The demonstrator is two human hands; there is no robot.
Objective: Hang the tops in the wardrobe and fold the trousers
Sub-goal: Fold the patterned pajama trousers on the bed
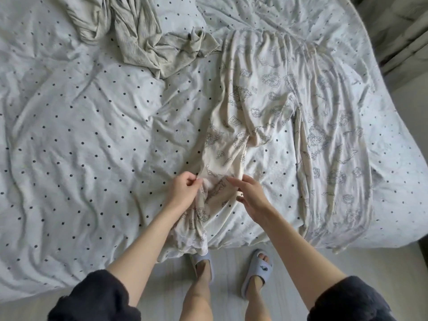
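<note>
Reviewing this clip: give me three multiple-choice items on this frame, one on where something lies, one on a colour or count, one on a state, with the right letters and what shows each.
1. Where does the crumpled grey top lie?
A. On the floor by the slippers
B. At the far side of the bed, left of the trousers' waistband
C. Draped over the person's right arm

2. What pattern does the bed sheet carry?
A. Dark dots on a pale ground
B. Red stripes
C. Plain black

3. What is the left hand doing?
A. Resting flat on the bare sheet
B. Hanging at the person's side
C. Pinching the fabric of one leg of the cream printed trousers

Answers: 1 B, the top sits bunched beyond and left of the gathered waistband. 2 A, small dark dots scatter across the pale sheet. 3 C, its thumb and fingers close on the trouser leg, opposite the right hand.
</note>
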